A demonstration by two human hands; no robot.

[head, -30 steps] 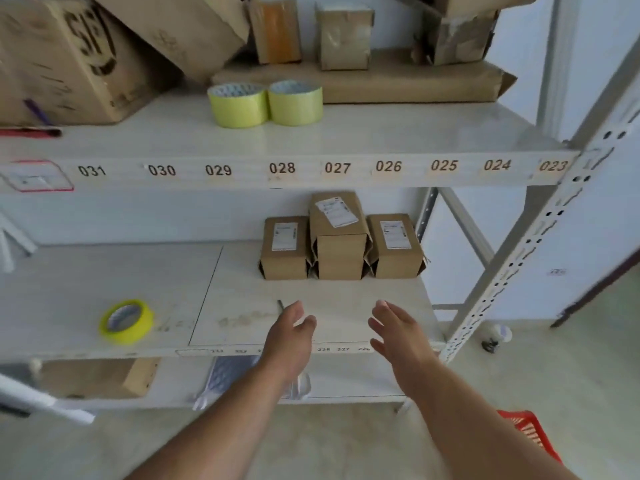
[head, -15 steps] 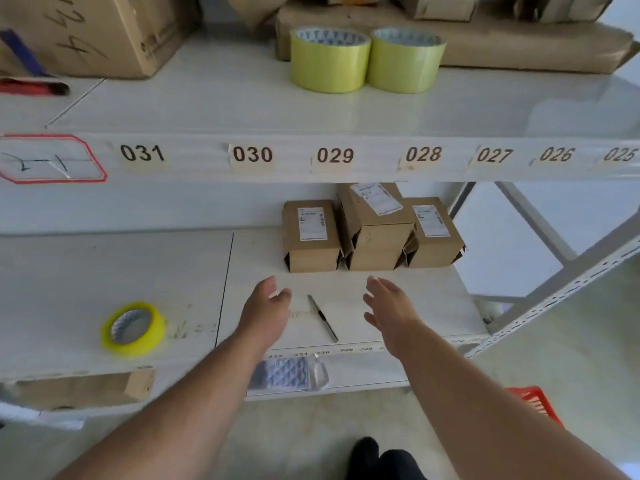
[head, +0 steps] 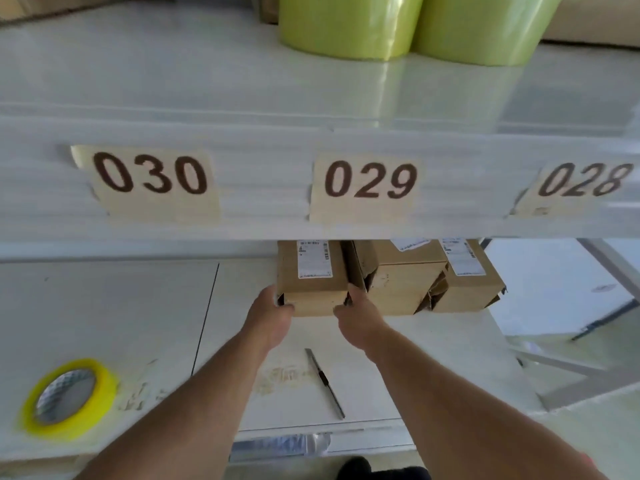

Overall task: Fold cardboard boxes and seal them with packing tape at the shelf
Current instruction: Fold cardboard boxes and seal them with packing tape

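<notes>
- On the lower shelf (head: 104, 306), beneath the edge labelled 030, 029 and 028: three small cardboard boxes in a row, each bearing a white label.
- Left hand (head: 268, 317) curled round the left near corner of the leftmost box (head: 311, 271); right hand (head: 356, 320) curled round its right near corner, so gripped from both sides.
- Just beside it, touching: middle box (head: 401, 278), taller, side flap torn; beyond that, third box (head: 467, 285).
- Near the shelf front, between the forearms: slim pen-like tool (head: 325, 382), lying flat, exact kind unclear.
- Far left, same shelf: yellow tape roll (head: 69, 398), lying flat, well apart from the hands.
- On the upper shelf (head: 173, 81): two green-yellow tape rolls (head: 349, 26) side by side.
</notes>
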